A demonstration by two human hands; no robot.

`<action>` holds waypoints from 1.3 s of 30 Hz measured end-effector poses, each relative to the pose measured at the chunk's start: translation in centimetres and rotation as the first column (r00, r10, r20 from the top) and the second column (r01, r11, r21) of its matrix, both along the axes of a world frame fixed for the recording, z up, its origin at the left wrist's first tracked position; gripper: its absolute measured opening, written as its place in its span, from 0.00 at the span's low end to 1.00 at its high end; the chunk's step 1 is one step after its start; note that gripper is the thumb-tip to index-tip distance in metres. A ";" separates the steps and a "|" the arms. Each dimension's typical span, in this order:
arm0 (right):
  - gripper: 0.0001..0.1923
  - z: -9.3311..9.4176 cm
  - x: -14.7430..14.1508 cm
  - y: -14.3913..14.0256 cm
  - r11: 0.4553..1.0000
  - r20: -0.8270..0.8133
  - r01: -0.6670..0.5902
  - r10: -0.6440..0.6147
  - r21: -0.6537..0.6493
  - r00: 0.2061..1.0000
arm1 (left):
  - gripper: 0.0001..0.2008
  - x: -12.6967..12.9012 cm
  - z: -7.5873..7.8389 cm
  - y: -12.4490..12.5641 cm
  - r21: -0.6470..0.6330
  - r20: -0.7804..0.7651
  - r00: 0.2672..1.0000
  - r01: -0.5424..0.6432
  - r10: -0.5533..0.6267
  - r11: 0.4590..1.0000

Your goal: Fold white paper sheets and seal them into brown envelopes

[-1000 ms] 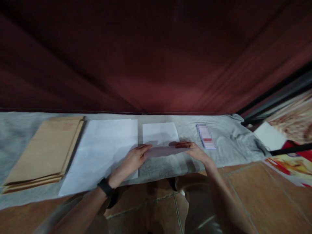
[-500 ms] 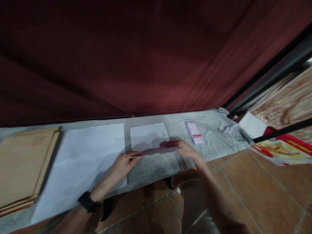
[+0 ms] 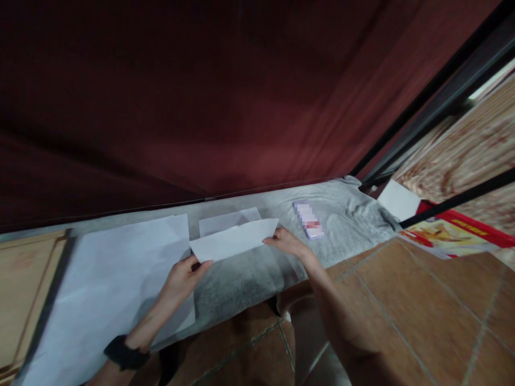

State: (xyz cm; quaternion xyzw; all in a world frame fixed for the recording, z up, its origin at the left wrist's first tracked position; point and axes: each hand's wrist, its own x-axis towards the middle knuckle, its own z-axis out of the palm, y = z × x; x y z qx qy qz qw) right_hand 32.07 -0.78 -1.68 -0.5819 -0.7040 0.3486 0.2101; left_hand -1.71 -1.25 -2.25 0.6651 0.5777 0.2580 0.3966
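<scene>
A white sheet of paper is raised above the grey cloth, its face tilted toward me. My left hand pinches its left end, thumb on the near side and fingers behind. At the other end my right hand grips the right edge between thumb and fingers. Behind the raised sheet, a second white paper lies flat on the cloth, partly covered from view. Left of my left hand spreads a much larger white sheet. The phone, pale purple at its edge and blurred over, lies to the right of my right hand.
Brown cardboard lies at the far left on the grey cloth. A dark red curtain hangs behind. At right are a black metal bar and a red-yellow printed box above the tiled floor.
The sheet in my hands, seen nearly edge-on before, is now tilted so its broad white face shows. Both hands still hold its ends. The whole view has shifted slightly.
</scene>
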 end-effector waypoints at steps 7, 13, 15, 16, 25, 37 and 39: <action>0.08 0.8 -1.0 0.9 0.996 0.075 0.070 -0.065 -0.062 0.995 | 0.20 0.5 -0.9 1.0 0.003 -0.042 0.996 -0.072 0.072 0.997; 0.05 0.3 -1.4 1.2 0.994 0.119 0.109 -0.106 -0.021 0.987 | 0.30 1.0 -1.1 1.6 -0.020 -0.008 0.993 -0.120 0.120 0.993; 0.04 0.1 -1.6 1.3 0.994 0.153 0.113 -0.110 -0.009 0.982 | 0.36 1.2 -1.0 1.7 -0.014 -0.037 0.988 -0.148 0.148 0.989; 0.04 0.0 -1.7 1.3 0.993 0.172 0.120 -0.117 -0.004 0.978 | 0.38 1.2 -0.9 1.7 -0.003 -0.058 0.985 -0.162 0.162 0.987; 0.05 -0.6 -1.7 1.0 0.994 0.250 0.108 -0.108 0.014 0.962 | 0.43 2.1 -0.2 0.1 0.099 -0.100 0.972 -0.203 0.212 0.974; 0.14 -0.4 -2.7 1.4 0.987 0.495 0.161 -0.132 -0.017 0.859 | 0.34 2.6 0.5 -0.2 0.093 -0.421 0.901 -0.067 0.101 0.993; 0.15 -0.4 -2.8 1.2 0.983 0.494 0.182 -0.157 -0.002 0.855 | 0.33 2.8 0.9 0.0 0.059 -0.489 0.870 -0.042 0.066 0.997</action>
